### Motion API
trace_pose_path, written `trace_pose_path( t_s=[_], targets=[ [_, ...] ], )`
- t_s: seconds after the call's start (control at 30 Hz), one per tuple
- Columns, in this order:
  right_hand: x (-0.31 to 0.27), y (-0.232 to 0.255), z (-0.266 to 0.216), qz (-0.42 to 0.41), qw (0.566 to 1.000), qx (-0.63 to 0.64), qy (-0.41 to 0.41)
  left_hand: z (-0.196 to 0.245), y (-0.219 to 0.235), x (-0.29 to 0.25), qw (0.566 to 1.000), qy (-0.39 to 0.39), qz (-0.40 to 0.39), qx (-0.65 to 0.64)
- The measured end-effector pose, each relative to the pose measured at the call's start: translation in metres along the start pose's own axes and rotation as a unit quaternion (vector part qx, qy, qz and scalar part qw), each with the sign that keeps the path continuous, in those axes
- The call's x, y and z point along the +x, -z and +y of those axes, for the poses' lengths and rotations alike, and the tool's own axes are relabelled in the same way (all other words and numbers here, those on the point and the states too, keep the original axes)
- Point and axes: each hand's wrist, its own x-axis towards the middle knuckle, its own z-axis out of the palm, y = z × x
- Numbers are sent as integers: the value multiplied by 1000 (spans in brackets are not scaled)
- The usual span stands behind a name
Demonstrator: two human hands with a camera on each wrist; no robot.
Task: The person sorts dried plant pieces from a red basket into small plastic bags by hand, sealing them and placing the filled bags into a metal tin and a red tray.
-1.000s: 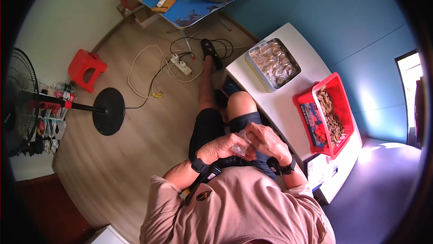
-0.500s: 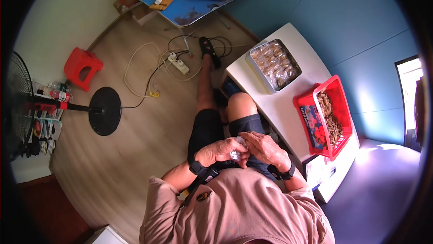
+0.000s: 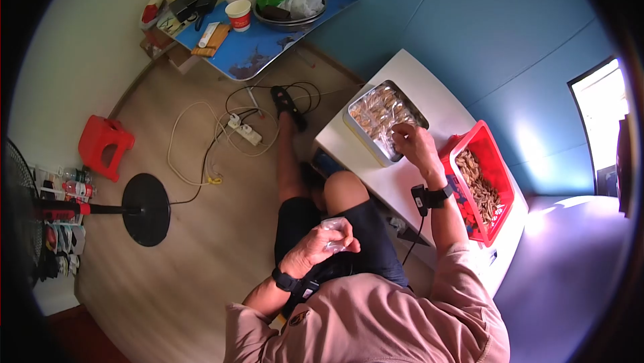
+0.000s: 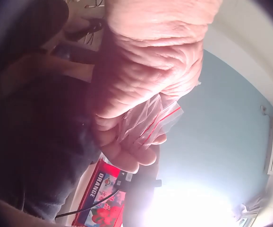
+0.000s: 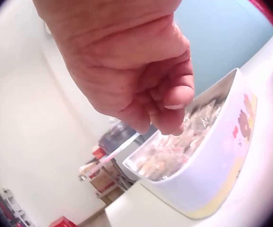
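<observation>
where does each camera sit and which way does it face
Head: on the head, facing forward and down at left hand, right hand, shirt and legs.
Left wrist: on that wrist, facing that hand round clear plastic; shorts, red basket beyond.
Right wrist: on that wrist, facing curled right fingers and the tin.
Shared: head and right wrist both show the tin.

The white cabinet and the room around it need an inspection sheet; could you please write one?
Surface: white cabinet, holding a metal tin and red basket.
Job's things: clear packets fill the tin; brown dried pieces lie in the basket.
Clutter: paper cup and plastic bags on the blue table.
Hands: left holds clear plastic; right is over the tin, fingers curled, grip unclear.
Cables: looped on the floor around a power strip.
Surroundings: red stool, fan base.
Spills: nothing seen.
</observation>
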Motion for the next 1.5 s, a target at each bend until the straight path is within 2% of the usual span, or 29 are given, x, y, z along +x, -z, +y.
trace_pose_path(
  t_s=[0.07,0.13,0.2,0.33,0.43,0.5,0.53,0.6,0.67,0.73,0.8,0.87,0.93,1.0,1.07,1.13,1.17,1.2,1.27,1.33,1.4,1.43,1.5],
  targets=[
    [18,-15,15,-16,996,-91,3,2,8,3,1000,-13,-1,-11],
    [25,-29,23,-33,994,-101,-14,6,15,2,998,-32,-4,-62],
    [29,-36,25,-55,992,-110,-23,9,20,5,997,-29,6,-66],
    [31,-41,28,-46,995,-69,-55,17,28,14,998,-20,41,-50],
    [30,-37,29,-11,999,-4,-49,24,26,18,998,-12,45,-32],
    [27,-30,27,3,992,87,-93,28,22,22,999,-9,44,-25],
    [24,-28,27,4,992,86,-94,30,20,22,998,-14,53,-17],
    [18,-21,28,20,980,165,-112,36,12,21,998,-20,60,-8],
    [7,-17,27,28,975,199,-93,42,2,20,991,-52,112,52],
    [-6,-8,19,34,949,301,-84,41,-4,22,984,-87,129,86],
    [-19,4,7,28,939,336,-68,47,-17,20,975,-121,145,119],
    [-35,16,-6,-35,899,433,-59,56,-37,14,928,-168,219,250],
    [-53,26,-21,-55,887,456,-51,62,-56,10,913,-189,228,280],
    [-70,32,-36,-113,873,472,-45,64,-76,8,881,-240,245,327],
    [-86,33,-47,-138,873,468,-16,62,-85,7,861,-262,251,356],
    [-99,35,-54,-180,885,429,-3,61,-97,7,778,-323,218,493],
    [-105,39,-64,-193,886,422,2,59,-101,7,756,-337,196,526],
    [-109,38,-65,-194,884,424,6,55,-102,5,753,-338,199,529],
    [-118,35,-64,-205,857,472,1,48,-102,5,790,-277,150,525],
    [-127,26,-57,-208,844,494,0,37,-102,4,798,-273,154,515],
    [-136,20,-59,-163,811,561,-29,32,-111,1,872,-194,185,409],
    [-138,12,-47,-158,786,598,-15,29,-111,5,870,-197,185,412],
    [-150,7,-43,-134,791,596,-26,18,-109,20,883,-257,205,335]
  ],
)
